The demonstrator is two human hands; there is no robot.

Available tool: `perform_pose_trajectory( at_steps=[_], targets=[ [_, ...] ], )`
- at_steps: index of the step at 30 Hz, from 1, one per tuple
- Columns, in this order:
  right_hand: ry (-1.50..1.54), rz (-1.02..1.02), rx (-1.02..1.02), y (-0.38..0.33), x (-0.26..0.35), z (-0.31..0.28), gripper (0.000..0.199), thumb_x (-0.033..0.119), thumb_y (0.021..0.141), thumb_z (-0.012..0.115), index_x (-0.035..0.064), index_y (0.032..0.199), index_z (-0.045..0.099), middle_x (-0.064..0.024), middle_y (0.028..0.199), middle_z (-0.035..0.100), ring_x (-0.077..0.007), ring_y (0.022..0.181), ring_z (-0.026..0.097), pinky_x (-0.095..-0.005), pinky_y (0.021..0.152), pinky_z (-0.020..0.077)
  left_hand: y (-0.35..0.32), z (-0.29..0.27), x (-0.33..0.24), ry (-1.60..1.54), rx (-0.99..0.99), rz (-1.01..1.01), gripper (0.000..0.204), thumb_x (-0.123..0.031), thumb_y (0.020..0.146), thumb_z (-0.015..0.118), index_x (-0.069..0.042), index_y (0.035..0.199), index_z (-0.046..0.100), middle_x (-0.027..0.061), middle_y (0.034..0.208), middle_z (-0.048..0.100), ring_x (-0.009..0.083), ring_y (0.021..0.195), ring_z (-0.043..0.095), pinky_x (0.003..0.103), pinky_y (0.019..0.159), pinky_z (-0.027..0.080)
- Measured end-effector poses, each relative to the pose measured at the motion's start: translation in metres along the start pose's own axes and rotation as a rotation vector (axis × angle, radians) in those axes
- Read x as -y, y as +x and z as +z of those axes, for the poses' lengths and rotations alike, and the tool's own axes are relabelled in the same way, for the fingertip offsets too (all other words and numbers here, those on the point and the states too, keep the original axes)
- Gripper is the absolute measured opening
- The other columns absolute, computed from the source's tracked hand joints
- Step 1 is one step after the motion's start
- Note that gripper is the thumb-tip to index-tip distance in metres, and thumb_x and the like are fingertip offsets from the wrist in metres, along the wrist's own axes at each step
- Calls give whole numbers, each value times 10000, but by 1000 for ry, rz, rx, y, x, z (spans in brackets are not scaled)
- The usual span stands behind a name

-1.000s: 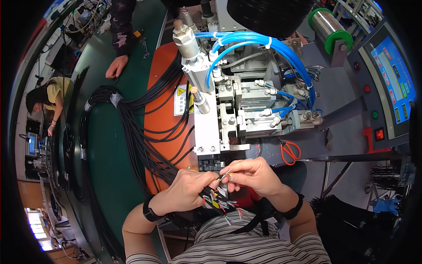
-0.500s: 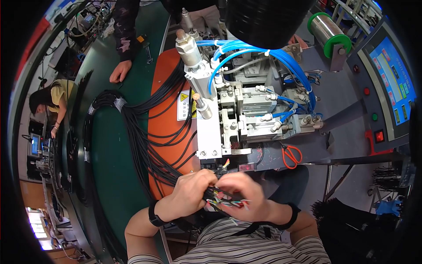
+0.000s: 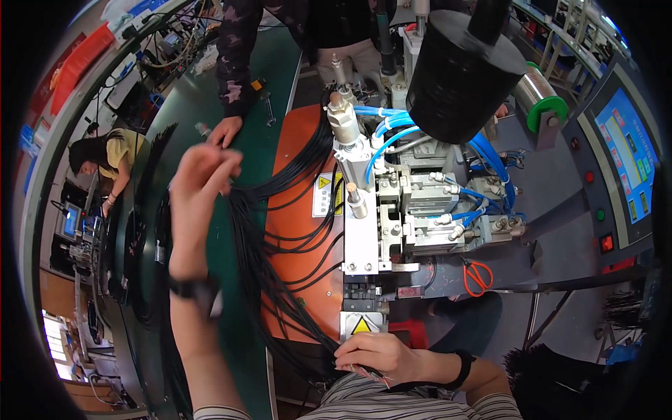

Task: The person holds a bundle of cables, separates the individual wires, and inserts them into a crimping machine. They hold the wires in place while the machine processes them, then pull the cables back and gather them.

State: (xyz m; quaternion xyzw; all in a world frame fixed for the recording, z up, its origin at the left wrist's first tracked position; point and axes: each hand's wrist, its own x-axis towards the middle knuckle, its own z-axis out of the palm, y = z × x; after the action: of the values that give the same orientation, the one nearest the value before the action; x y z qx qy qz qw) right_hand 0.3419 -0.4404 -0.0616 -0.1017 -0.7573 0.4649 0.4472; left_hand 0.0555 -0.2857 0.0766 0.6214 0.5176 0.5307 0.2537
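Note:
Low in the middle, my right hand is closed round the ends of a bundle of black cables, with stripped, coloured wire tips poking out below its fingers. The cables run from there up and left across an orange board. My left hand is raised over the green table, beside the bent, tied part of the bundle, which it partly hides. Motion smears its fingers, so whether it holds anything is unclear.
A pneumatic machine with blue hoses stands in the centre under a black duct. Orange-handled scissors lie to its right, before a control screen. Across the table, a co-worker's hand rests near a wrench.
My left hand has left the wire ends and moved up and left over the table. My right hand keeps the cable ends and sits lower. The view has shifted, showing more of the machine's front.

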Motion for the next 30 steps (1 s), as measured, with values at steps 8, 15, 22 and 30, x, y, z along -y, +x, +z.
perform_pose_trajectory(
  at_steps=[8, 15, 22, 30],
  targets=[
    [-11, 36, 9, 6, 8, -7, 210, -4, 796, 707, -30, 1001, 671, -125, 1031, 642, -236, 873, 671, -313, 717, 543, 100, 55, 169, 555, 238, -116, 325, -149, 834, 741, -28, 1100, 598, 99, 840, 686, 208, 766, 686, 294, 656, 509],
    [26, 83, -44, 5, -5, -20, 241, -36, 764, 736, -32, 995, 668, -131, 1027, 640, -226, 838, 669, -300, 718, 540, 40, 51, 113, 505, 11, 254, 251, -143, 862, 705, -31, 1082, 663, 105, 883, 685, 229, 779, 664, 305, 727, 521],
    [57, 119, -185, 2, -21, -13, 226, -90, 771, 715, -30, 984, 669, -141, 1063, 633, -209, 820, 665, -293, 721, 540, -151, 72, 22, 124, 860, 258, 365, -134, 796, 733, -11, 1121, 620, 117, 927, 671, 286, 835, 665, 352, 739, 534],
    [2, 304, -363, -5, -27, -31, 279, -101, 818, 682, -38, 1085, 638, -142, 1114, 600, -185, 883, 662, -270, 718, 545, -184, 89, 47, 433, 731, 381, 430, -48, 654, 740, -22, 1066, 620, 101, 810, 646, 282, 712, 657, 362, 598, 498]
  ],
)
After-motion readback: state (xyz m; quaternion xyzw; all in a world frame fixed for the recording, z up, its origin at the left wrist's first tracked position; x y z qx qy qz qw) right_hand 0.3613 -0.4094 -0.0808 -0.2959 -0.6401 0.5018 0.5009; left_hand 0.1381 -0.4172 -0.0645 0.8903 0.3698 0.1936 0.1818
